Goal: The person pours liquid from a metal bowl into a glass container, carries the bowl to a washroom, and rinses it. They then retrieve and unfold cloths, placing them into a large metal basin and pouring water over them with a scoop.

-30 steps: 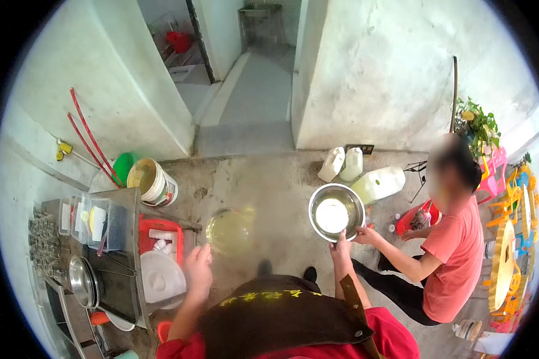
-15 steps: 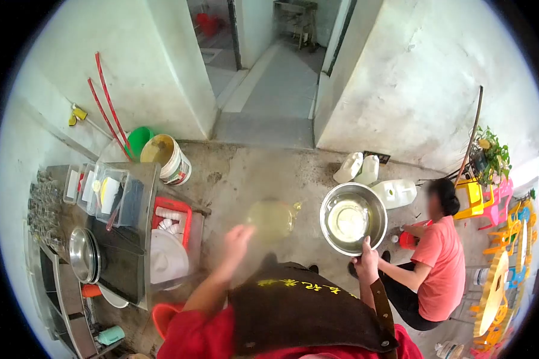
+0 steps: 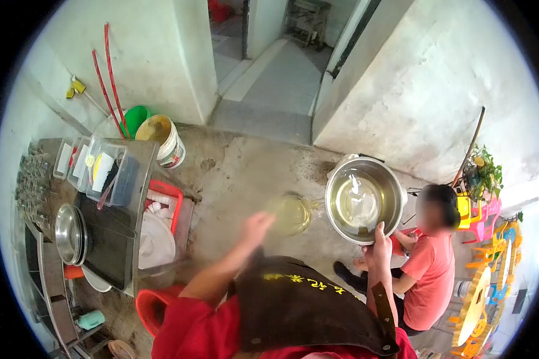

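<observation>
A jug point(image 3: 405, 197) is partly hidden by the bowl point(image 3: 363, 200), rim-gripped by the right hand point(image 3: 379, 248); the left hand's point(image 3: 257, 230) opening and hold cannot be told.

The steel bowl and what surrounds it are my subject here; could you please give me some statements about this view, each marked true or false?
1. The right hand holds the steel bowl at its rim. True.
2. The co-worker wears a blue shirt. False: the co-worker's shirt is coral.
3. The green bucket is to the right of the white bucket. False: it is to the left.
4. Stacked metal bowls are at the left of the view. True.
</observation>
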`<move>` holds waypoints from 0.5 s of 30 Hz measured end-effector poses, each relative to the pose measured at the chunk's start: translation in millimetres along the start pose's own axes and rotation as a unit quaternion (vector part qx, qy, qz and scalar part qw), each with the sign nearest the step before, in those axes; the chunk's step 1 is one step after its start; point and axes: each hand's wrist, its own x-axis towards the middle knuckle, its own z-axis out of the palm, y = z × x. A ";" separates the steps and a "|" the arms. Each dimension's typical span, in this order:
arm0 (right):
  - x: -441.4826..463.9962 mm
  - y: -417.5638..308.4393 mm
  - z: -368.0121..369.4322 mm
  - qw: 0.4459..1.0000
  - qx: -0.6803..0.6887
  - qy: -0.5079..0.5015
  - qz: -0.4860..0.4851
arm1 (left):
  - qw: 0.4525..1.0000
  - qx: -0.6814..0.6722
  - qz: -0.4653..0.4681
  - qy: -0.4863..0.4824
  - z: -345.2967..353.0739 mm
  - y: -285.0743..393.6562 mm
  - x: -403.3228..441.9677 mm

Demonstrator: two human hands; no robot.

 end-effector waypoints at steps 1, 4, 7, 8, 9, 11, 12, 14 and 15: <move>-0.2 -2.8 2.7 1.000 -0.003 -0.002 0.000 | 1.000 0.017 0.005 -0.009 2.1 -1.3 1.0; -2.1 -13.7 12.4 1.000 -0.001 -0.024 -0.012 | 0.999 0.028 0.025 -0.026 9.6 -6.0 5.7; -0.4 -18.6 16.8 0.999 0.000 -0.045 -0.010 | 0.998 0.029 0.043 -0.035 16.4 -5.9 7.1; -1.5 -20.7 19.2 0.999 -0.002 -0.045 -0.010 | 0.998 0.035 0.046 -0.035 18.4 -5.5 6.9; -4.1 -23.5 22.6 0.999 0.001 -0.046 -0.019 | 0.998 0.033 0.045 -0.035 20.5 -7.8 7.7; -8.0 -28.3 27.2 0.998 0.007 -0.046 -0.039 | 0.998 0.039 0.046 -0.035 25.5 -14.1 10.3; -7.3 -30.3 25.9 0.998 0.008 -0.057 -0.036 | 0.998 0.038 0.046 -0.035 26.9 -8.4 9.3; -3.3 -30.0 24.8 0.998 0.002 -0.047 -0.035 | 0.996 0.052 0.044 -0.048 28.0 4.6 7.0; -1.7 -29.1 25.0 0.999 -0.004 -0.038 -0.034 | 0.997 0.052 0.044 -0.048 28.6 13.2 4.7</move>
